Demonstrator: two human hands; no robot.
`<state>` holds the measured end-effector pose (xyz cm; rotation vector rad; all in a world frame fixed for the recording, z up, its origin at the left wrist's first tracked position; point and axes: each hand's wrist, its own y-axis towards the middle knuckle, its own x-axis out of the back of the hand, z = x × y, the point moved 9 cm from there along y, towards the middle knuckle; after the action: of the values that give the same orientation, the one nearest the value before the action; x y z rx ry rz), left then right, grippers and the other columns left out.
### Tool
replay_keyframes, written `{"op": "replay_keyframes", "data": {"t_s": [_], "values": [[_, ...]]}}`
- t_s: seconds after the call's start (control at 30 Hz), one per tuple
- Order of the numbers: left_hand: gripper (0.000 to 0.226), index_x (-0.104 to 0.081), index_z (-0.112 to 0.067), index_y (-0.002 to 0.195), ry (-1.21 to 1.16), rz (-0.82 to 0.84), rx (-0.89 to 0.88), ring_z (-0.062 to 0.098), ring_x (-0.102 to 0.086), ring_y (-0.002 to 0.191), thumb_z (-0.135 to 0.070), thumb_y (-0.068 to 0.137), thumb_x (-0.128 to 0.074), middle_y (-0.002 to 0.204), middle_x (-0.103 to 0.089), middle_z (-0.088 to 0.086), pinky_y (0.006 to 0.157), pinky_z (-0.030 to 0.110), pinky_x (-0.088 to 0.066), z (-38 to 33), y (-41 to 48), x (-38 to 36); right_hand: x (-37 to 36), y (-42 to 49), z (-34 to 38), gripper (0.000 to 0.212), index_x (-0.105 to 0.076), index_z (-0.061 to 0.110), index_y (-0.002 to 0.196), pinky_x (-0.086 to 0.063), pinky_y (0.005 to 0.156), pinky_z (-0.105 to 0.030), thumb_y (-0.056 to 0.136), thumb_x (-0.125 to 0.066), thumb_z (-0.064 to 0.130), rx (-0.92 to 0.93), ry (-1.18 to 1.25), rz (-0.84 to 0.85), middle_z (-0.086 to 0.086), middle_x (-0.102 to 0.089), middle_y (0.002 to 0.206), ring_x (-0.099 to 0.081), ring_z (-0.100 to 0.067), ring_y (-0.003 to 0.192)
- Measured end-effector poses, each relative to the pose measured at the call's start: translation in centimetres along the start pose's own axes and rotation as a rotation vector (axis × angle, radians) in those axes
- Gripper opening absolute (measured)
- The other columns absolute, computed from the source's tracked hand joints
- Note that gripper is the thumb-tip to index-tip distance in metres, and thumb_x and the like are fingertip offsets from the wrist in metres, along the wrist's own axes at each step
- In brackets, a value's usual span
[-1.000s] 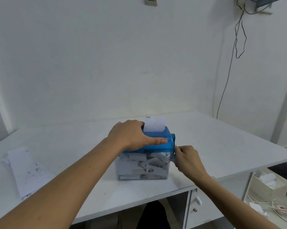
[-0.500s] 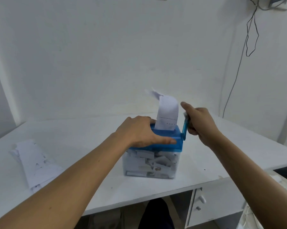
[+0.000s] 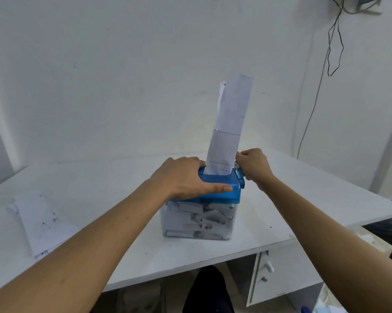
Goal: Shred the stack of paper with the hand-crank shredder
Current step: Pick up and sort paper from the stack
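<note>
The hand-crank shredder [image 3: 222,188] has a blue top and stands on the white desk [image 3: 100,181]. Its clear bin [image 3: 199,222] is packed with white shreds. A long white paper strip [image 3: 230,123] stands upright out of the top slot. My left hand [image 3: 181,177] grips the blue top, thumb along its front edge. My right hand [image 3: 253,164] holds the blue crank [image 3: 240,177] on the shredder's right side, its fingers curled round the handle. The stack of paper [image 3: 41,220] lies flat at the desk's left.
A white wall rises right behind the desk. A dark cable [image 3: 335,41] hangs down the wall at the upper right. Under the desk's right end is a white drawer unit [image 3: 280,274] with knobs. The desk's front edge runs close to the shredder.
My right hand has swung the crank from low at the shredder's side up to its top. The paper strip now stands much taller above the slot. My left hand stays on the top.
</note>
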<state>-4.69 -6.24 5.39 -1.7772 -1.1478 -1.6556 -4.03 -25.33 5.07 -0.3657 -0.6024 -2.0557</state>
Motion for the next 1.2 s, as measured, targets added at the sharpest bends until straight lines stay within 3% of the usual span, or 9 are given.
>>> {"op": "replay_keyframes", "data": {"t_s": [0.1, 0.17, 0.33, 0.53, 0.67, 0.83, 1.0, 1.13, 1.2], "values": [[0.100, -0.059, -0.044, 0.122, 0.016, 0.004, -0.012, 0.004, -0.059, 0.085, -0.108, 0.051, -0.031, 0.103, -0.064, -0.019, 0.077, 0.029, -0.050, 0.0, 0.0, -0.1, -1.7, -0.5, -2.9, 0.047, -0.047, 0.008, 0.061, -0.039, 0.048, -0.025, 0.099, -0.060, 0.034, -0.122, -0.088, 0.100, -0.008, -0.054, 0.059, -0.046, -0.018, 0.050], [0.091, -0.060, -0.044, 0.114, 0.021, -0.005, 0.000, 0.002, -0.058, 0.083, -0.107, 0.054, -0.036, 0.097, -0.063, -0.020, 0.075, 0.029, -0.049, 0.2, 0.0, -0.2, -2.9, -1.4, -5.1, 0.038, -0.050, 0.007, 0.066, -0.038, 0.045, -0.022, 0.101, -0.057, 0.020, -0.184, -0.127, 0.171, -0.008, -0.056, 0.059, -0.047, -0.015, 0.047], [0.088, -0.060, -0.043, 0.114, 0.048, 0.001, 0.048, 0.005, -0.060, 0.086, -0.106, 0.055, -0.041, 0.098, -0.065, -0.021, 0.082, 0.033, -0.050, 0.3, 0.0, -0.2, -3.5, -4.6, -6.9, 0.027, -0.058, 0.003, 0.077, -0.041, 0.046, -0.021, 0.102, -0.048, 0.007, -0.220, -0.131, 0.227, -0.008, -0.059, 0.059, -0.051, -0.014, 0.047], [0.097, -0.056, -0.047, 0.130, 0.029, 0.054, 0.073, 0.014, -0.060, 0.101, -0.106, 0.054, -0.044, 0.120, -0.065, -0.018, 0.092, 0.037, -0.048, 0.3, 0.3, -0.5, -1.0, -11.5, -6.0, 0.053, -0.067, 0.000, 0.075, -0.045, 0.045, -0.022, 0.107, -0.040, 0.034, -0.163, 0.070, 0.252, -0.010, -0.066, 0.057, -0.056, -0.015, 0.043], [0.096, -0.053, -0.048, 0.134, 0.011, 0.063, 0.076, 0.015, -0.060, 0.103, -0.104, 0.056, -0.045, 0.123, -0.065, -0.018, 0.095, 0.040, -0.048, 0.3, 0.4, -0.4, 1.8, -12.7, -2.0, 0.037, -0.058, 0.007, 0.067, -0.040, 0.045, -0.026, 0.097, -0.061, 0.028, -0.036, 0.207, 0.350, -0.004, -0.053, 0.050, -0.045, -0.017, 0.042], [0.088, -0.054, -0.050, 0.128, -0.002, 0.057, 0.040, 0.013, -0.057, 0.100, -0.102, 0.058, -0.048, 0.112, -0.061, -0.020, 0.094, 0.038, -0.043, 0.1, 0.2, -0.4, 3.4, -8.2, 2.4, 0.048, -0.046, 0.011, 0.061, -0.036, 0.045, -0.027, 0.095, -0.064, 0.039, 0.120, 0.267, 0.276, -0.003, -0.038, 0.050, -0.036, -0.018, 0.045], [0.081, -0.055, -0.049, 0.127, 0.000, 0.031, 0.018, 0.014, -0.053, 0.099, -0.099, 0.063, -0.049, 0.107, -0.055, -0.020, 0.095, 0.038, -0.040, -0.2, 0.2, 0.0, 3.6, -3.4, 3.4, 0.055, -0.055, 0.008, 0.060, -0.045, 0.049, -0.029, 0.095, -0.058, 0.051, 0.237, 0.060, 0.072, -0.005, -0.055, 0.050, -0.050, -0.020, 0.045], [0.076, -0.056, -0.049, 0.119, -0.005, 0.025, 0.000, 0.011, -0.055, 0.096, -0.099, 0.063, -0.050, 0.106, -0.059, -0.019, 0.091, 0.037, -0.041, -0.2, 0.1, -0.3, 1.6, -0.3, 1.3, 0.030, -0.060, 0.009, 0.081, -0.045, 0.047, -0.025, 0.096, -0.061, 0.035, 0.147, 0.024, 0.031, -0.004, -0.067, 0.072, -0.056, -0.015, 0.055], [0.073, -0.056, -0.049, 0.116, -0.007, 0.020, -0.003, 0.010, -0.055, 0.095, -0.099, 0.063, -0.049, 0.104, -0.059, -0.019, 0.091, 0.036, -0.040, -0.1, 0.2, -0.3, 0.3, 0.1, -0.1, 0.034, -0.057, 0.010, 0.075, -0.044, 0.049, -0.023, 0.097, -0.060, 0.036, 0.085, 0.064, 0.037, -0.001, -0.065, 0.071, -0.053, -0.012, 0.055]]}}
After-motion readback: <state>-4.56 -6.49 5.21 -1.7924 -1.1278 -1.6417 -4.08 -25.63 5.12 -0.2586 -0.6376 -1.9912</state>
